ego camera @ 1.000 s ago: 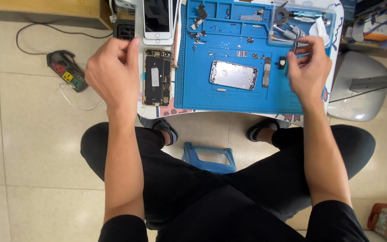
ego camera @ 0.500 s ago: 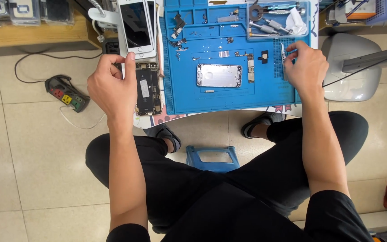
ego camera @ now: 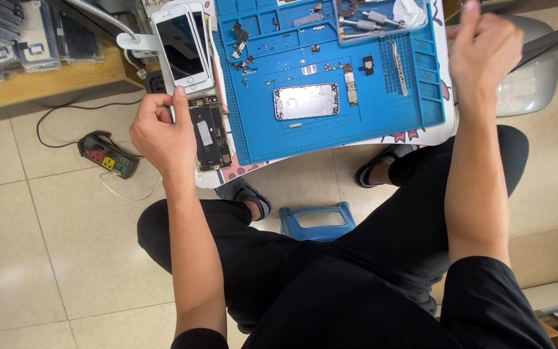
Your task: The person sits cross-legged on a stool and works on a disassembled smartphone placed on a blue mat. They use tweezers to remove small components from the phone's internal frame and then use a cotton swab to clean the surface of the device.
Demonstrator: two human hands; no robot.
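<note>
My left hand [ego camera: 161,132] grips the left edge of an opened phone [ego camera: 211,132] whose insides show, lying at the left rim of a small table. To its right is a blue work mat [ego camera: 421,97] carrying a silver phone back housing [ego camera: 306,101], a narrow circuit board [ego camera: 350,87], tweezers [ego camera: 398,58] and small loose parts. My right hand [ego camera: 485,48] is raised beyond the mat's right edge, blurred, fingers curled; whether it holds anything is unclear.
Two white-fronted phones [ego camera: 185,48] lie stacked above the opened one. A tool tray [ego camera: 382,16] sits at the mat's top. On the tiled floor are a power strip [ego camera: 108,155] and a blue stool [ego camera: 318,220]. A grey chair [ego camera: 537,71] stands right, a wooden shelf [ego camera: 46,81] left.
My right hand has lifted off the mat's right side and swung up to the right; tweezers now lie on the mat. My left hand stays on the opened phone.
</note>
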